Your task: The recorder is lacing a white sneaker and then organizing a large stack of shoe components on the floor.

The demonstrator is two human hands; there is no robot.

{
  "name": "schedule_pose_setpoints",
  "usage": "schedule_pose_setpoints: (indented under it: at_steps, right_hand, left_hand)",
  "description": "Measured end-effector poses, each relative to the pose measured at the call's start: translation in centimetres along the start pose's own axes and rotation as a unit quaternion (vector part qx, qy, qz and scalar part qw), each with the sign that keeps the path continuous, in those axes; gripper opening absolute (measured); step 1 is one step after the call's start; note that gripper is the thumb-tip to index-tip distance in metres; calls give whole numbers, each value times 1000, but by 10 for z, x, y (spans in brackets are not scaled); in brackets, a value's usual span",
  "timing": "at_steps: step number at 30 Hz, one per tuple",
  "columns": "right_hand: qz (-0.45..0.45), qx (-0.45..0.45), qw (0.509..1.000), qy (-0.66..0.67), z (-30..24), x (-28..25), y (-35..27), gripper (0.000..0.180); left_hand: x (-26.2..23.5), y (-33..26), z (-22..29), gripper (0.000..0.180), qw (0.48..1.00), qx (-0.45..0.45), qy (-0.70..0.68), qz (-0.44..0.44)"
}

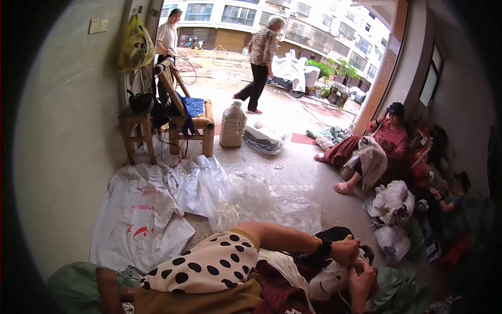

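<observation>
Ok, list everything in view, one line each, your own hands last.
white cloth piece: one, white, in the lap between both hands
white plastic bags: several, white and clear, spread on the floor by the left wall
wooden chair: one, tan, with blue cloth on it, near the doorway
wooden stool: one, brown, against the wall, dark bag on top
yellow bag: one, hanging on the wall
white jug: one, on the floor right of the chair
seated person: one, red clothes, at right
standing people: two, outside the doorway
left hand: grip on the cloth
right hand: grip on the cloth
</observation>
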State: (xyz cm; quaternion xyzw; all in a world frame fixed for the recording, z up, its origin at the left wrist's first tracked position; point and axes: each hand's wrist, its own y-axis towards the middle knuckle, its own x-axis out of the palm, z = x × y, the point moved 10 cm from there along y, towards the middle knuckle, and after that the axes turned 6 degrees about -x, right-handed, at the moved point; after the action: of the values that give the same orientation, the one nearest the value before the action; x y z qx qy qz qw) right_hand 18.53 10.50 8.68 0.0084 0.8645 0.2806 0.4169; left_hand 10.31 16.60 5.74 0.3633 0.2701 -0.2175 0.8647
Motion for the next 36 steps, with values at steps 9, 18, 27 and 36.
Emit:
schedule_pose_setpoints:
  at_steps: [9, 18, 27, 36]
  right_hand:
    - [2, 18, 1000, 1, -14, -9, -5, 25]
    - [39, 25, 989, 138, -28, -102, -1, 23]
    - [36, -87, 995, -9, -27, -76, 5, 13]
    - [-4, -71, 997, 26, -18, -52, 5, 17]
  left_hand:
    - [-113, -32, -18, 12, 986, -4, 53, 155]
    - [-213, -95, -118, 13, 936, -166, 191, 245]
    - [-213, -125, -177, 21, 925, -255, 128, 252]
    - [-109, -41, -65, 15, 986, -134, 8, 102]
